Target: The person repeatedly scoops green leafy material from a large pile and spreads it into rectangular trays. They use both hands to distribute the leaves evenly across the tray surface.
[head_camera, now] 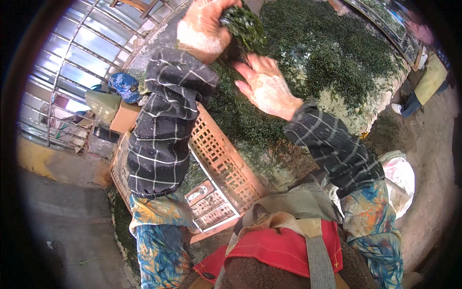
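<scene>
A large pile of dark green shredded leaves, perhaps seaweed or tea [325, 54], spreads over a pale work surface in front of me. My left hand [207, 30], at the top of the view, grips a blurred bunch of the wet-looking green leaves [247, 27]. Just below and to the right of that bunch, my right hand [265, 81] is held over the pile with its fingers apart, and nothing shows in it. Dark checked sleeve covers reach over both forearms.
An orange plastic crate [227, 159] with lattice walls stands below my left forearm. Left of it are a cardboard box [125, 115], a blue camouflage cap [124, 87] and a barred window [77, 54]. At right are a white bag [400, 184] and another person [431, 77].
</scene>
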Motion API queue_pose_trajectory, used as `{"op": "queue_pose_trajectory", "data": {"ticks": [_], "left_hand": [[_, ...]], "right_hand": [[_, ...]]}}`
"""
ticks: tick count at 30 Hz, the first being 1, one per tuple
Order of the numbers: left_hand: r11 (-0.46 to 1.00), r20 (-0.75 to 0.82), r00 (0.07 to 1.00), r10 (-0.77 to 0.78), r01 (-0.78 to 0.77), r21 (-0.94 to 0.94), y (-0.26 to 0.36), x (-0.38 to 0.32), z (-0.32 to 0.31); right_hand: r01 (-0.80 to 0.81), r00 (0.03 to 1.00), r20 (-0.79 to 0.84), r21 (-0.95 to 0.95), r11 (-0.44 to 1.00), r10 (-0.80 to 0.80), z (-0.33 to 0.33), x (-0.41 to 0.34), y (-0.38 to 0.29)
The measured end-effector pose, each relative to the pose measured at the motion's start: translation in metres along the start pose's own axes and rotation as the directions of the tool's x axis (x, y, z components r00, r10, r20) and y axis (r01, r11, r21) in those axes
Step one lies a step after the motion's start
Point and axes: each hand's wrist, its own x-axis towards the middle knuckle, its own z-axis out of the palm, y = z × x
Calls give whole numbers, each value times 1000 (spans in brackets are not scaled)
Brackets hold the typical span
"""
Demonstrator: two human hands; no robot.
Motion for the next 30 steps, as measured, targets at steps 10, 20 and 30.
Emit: {"op": "queue_pose_trajectory", "data": {"ticks": [10, 20, 30], "left_hand": [[971, -49, 998, -27, 38, 234, 14, -9, -26], [995, 126, 992, -8, -5, 104, 38, -50, 44], [902, 544, 730, -414, 411, 134, 9, -157, 129]], "right_hand": [[-260, 430, 900, 46, 965, 73, -23, -116, 53], [-435, 708, 601, 784, -442, 371, -39, 15, 12], [-826, 305, 893, 421, -375, 331, 16, -116, -8]]}}
